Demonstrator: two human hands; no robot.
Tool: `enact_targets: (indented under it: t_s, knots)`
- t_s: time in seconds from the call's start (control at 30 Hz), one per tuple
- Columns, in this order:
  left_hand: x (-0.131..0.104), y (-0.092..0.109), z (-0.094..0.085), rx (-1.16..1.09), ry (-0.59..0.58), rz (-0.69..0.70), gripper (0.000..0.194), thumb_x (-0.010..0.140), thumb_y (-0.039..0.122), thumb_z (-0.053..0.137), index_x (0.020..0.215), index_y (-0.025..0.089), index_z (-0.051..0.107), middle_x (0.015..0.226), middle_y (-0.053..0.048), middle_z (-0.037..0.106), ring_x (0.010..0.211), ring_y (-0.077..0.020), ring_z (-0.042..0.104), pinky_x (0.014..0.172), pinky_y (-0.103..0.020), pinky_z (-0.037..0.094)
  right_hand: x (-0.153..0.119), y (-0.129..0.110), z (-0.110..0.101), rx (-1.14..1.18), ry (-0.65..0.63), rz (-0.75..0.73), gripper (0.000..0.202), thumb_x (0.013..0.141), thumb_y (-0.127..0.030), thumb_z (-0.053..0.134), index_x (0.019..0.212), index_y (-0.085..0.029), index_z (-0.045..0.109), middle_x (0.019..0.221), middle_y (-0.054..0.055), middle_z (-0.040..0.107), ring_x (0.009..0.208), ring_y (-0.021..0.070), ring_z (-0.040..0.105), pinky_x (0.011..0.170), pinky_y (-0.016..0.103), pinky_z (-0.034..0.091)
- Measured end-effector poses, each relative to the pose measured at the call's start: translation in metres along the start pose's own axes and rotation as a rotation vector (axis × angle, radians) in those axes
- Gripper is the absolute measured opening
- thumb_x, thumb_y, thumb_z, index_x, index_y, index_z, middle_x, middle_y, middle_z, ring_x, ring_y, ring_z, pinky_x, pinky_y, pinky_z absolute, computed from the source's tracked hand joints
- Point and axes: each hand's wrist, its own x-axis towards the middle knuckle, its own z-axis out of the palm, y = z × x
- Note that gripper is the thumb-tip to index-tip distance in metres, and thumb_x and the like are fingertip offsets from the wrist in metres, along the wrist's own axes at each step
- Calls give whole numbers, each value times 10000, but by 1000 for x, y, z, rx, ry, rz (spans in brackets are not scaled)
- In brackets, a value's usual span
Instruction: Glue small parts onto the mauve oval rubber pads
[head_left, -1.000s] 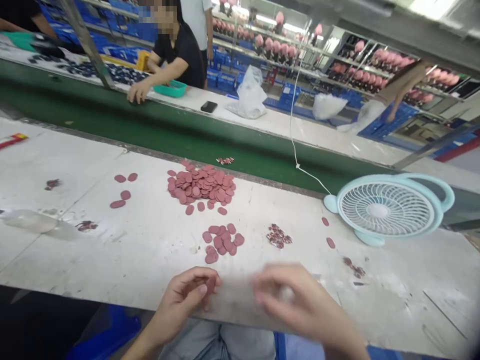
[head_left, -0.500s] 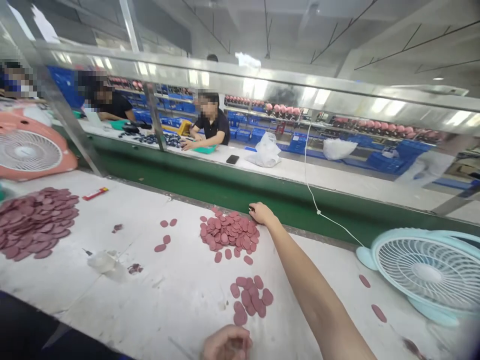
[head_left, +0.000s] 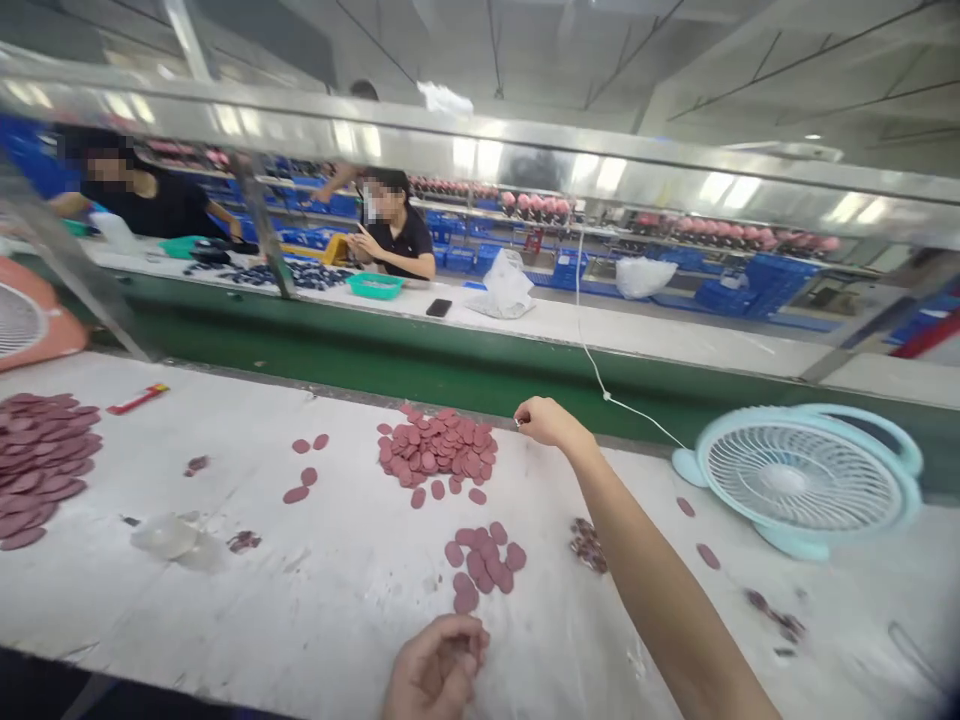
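Observation:
Beyond the middle of the table, my right hand (head_left: 551,420) pinches a tiny pale object too small to make out. It is just right of a heap of dark red oval discs (head_left: 439,450). Low in the view, my left hand (head_left: 439,665) has its fingers curled together; what they hold, if anything, is hidden. Just above it lies a smaller group of the same discs (head_left: 487,560). A clump of small dark red scraps (head_left: 586,545) sits beside my right forearm, partly covered by it.
A light blue fan (head_left: 806,480) stands at right, an orange fan (head_left: 37,315) at far left. More discs (head_left: 41,450) are piled at left, near a red packet (head_left: 139,398) and a clear plastic piece (head_left: 169,537). Co-workers sit behind the green divider (head_left: 390,355).
My right hand has moved right, away from the heap's edge. My left hand shows more fully, still curled. The view has shifted, and a co-worker across has raised their hands from a green tray.

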Motion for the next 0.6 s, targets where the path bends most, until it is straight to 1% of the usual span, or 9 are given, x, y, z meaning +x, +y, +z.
enact_targets:
  t_s: [0.1, 0.17, 0.23, 0.3, 0.37, 0.43, 0.5, 0.57, 0.6]
  knots:
    - [-4, 12, 4, 55, 42, -8, 345, 739, 486, 806, 930, 199, 784, 848, -124, 762, 724, -211, 651, 546, -249, 502, -52, 26, 15, 14, -73, 68, 241, 966, -355, 629, 1110, -165, 665, 1132, 67, 684, 987, 197, 670, 880, 402, 575]
    - [-6, 19, 7, 90, 67, -26, 327, 729, 472, 816, 910, 201, 786, 849, -117, 771, 724, -219, 661, 552, -258, 517, -87, 38, 29, 23, -93, 123, 217, 962, -353, 635, 1055, -162, 675, 1068, 56, 696, 937, 183, 672, 861, 391, 574]
    - [-7, 25, 9, 125, 70, -25, 323, 728, 469, 814, 903, 199, 786, 855, -112, 774, 723, -221, 663, 562, -265, 527, -120, 45, 43, 48, -84, 151, 174, 950, -317, 645, 1007, -158, 688, 994, 49, 704, 885, 176, 670, 831, 372, 566]
    - [-8, 29, 11, 151, 68, -19, 325, 731, 469, 811, 899, 193, 784, 853, -108, 770, 710, -216, 659, 574, -270, 532, -149, 47, 56, 88, -43, 140, 111, 927, -225, 630, 981, -175, 713, 965, 55, 709, 877, 178, 668, 818, 337, 544]
    - [-9, 31, 13, 161, 69, -14, 329, 730, 470, 810, 895, 186, 780, 828, -103, 763, 697, -214, 656, 583, -276, 536, -170, 48, 70, 132, 27, 105, 216, 905, -154, 574, 1047, -216, 725, 1057, 69, 708, 961, 192, 666, 850, 311, 522]
    - [-10, 33, 14, 168, 74, -16, 331, 726, 469, 815, 889, 183, 778, 800, -97, 756, 693, -214, 657, 589, -278, 539, -184, 47, 87, 160, 119, 80, 356, 913, -182, 535, 1239, -252, 659, 1289, 85, 643, 1165, 223, 612, 973, 331, 490]
    - [-10, 34, 15, 182, 81, -21, 331, 720, 467, 820, 884, 182, 778, 796, -96, 754, 706, -217, 662, 596, -276, 544, -192, 44, 107, 166, 200, 81, 472, 934, -299, 544, 1403, -245, 535, 1490, 108, 504, 1375, 289, 461, 1121, 433, 402]
    - [-10, 35, 16, 197, 91, -26, 330, 717, 463, 821, 883, 181, 779, 816, -99, 758, 721, -223, 667, 602, -278, 549, -197, 41, 130, 161, 249, 96, 552, 956, -402, 530, 1474, -229, 457, 1585, 117, 399, 1485, 349, 299, 1196, 551, 286]
    - [-11, 35, 16, 202, 95, -27, 328, 720, 461, 818, 885, 180, 779, 830, -102, 762, 731, -227, 670, 609, -281, 555, -200, 40, 141, 160, 264, 103, 556, 974, -423, 499, 1490, -225, 439, 1602, 115, 379, 1507, 361, 249, 1208, 587, 247]
